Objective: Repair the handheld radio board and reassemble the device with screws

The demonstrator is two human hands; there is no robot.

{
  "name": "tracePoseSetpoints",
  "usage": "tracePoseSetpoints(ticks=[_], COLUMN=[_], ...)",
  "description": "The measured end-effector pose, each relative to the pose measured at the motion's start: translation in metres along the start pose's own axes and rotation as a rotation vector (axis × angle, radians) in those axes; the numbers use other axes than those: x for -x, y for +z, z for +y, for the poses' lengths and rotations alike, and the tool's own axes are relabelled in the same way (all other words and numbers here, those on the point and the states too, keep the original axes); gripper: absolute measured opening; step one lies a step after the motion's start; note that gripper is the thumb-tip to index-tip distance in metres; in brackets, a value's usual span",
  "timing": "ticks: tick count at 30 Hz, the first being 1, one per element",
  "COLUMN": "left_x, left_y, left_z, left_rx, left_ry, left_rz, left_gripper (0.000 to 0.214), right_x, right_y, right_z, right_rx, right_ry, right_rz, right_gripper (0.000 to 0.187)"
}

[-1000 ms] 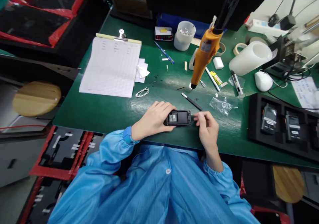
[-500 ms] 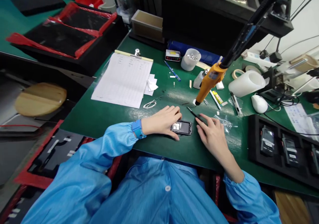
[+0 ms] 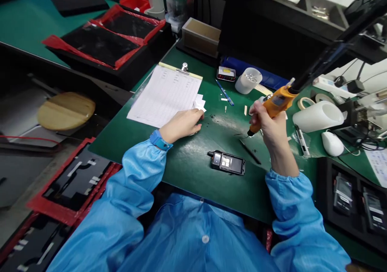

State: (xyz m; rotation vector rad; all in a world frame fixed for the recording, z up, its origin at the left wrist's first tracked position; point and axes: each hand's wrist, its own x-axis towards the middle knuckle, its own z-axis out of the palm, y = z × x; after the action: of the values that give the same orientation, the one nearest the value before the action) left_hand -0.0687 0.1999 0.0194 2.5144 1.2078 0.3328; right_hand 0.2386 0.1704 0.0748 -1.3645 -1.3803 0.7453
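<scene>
My right hand (image 3: 267,121) is wrapped round an orange electric screwdriver (image 3: 279,101), its tip low over the table. My left hand (image 3: 183,125) rests beside white paper slips (image 3: 198,102), fingers curled over the spot of a white cord loop; what lies under them is mostly hidden. Between the hands and nearer me, a black handheld radio (image 3: 228,162) lies alone, a pale label in its open recess. A thin black pen-like tool (image 3: 250,152) lies to its right, below the screwdriver tip.
A clipboard with a sheet (image 3: 165,94) lies at left. Behind are a blue pen (image 3: 224,92) and a white cup of small metal parts (image 3: 248,81). At right stand a white cylinder (image 3: 319,115), a mouse (image 3: 332,144) and a black foam tray (image 3: 326,183) with devices.
My right hand has left the black tool and taken hold of the electric screwdriver. My left hand has let go of the radio and moved left to the cord and paper slips. The view has shifted.
</scene>
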Motion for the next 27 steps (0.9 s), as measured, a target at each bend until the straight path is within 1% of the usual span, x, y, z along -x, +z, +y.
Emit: tracePoseSetpoints(ticks=[3, 6, 9, 12, 17, 20, 27], left_x=[0.0, -0.001, -0.004, -0.006, -0.006, -0.005, -0.005], left_y=[0.002, 0.001, 0.0, 0.002, 0.005, 0.006, 0.008], left_z=[0.003, 0.008, 0.012, 0.014, 0.007, 0.003, 0.003], left_rx=[-0.029, -0.052, -0.052, -0.033, -0.001, 0.015, 0.025], left_ry=[-0.018, -0.004, 0.051, 0.112, 0.144, 0.149, 0.152], left_rz=[0.041, 0.084, 0.079, 0.044, 0.014, 0.009, 0.012], left_gripper=[0.031, 0.039, 0.035, 0.029, 0.026, 0.023, 0.023], right_x=[-0.007, -0.013, -0.019, -0.025, -0.03, -0.028, -0.01], right_y=[0.018, 0.042, 0.067, 0.086, 0.1, 0.107, 0.123], right_z=[0.0, -0.001, -0.003, -0.004, -0.001, -0.003, -0.019], right_rx=[-0.1, -0.257, -0.357, -0.426, -0.481, -0.515, -0.609], right_ry=[-0.025, -0.017, -0.013, -0.02, -0.001, 0.036, 0.085], right_rz=[0.04, 0.075, 0.092, 0.116, 0.122, 0.078, -0.042], right_gripper=[0.066, 0.063, 0.065, 0.066, 0.063, 0.06, 0.061])
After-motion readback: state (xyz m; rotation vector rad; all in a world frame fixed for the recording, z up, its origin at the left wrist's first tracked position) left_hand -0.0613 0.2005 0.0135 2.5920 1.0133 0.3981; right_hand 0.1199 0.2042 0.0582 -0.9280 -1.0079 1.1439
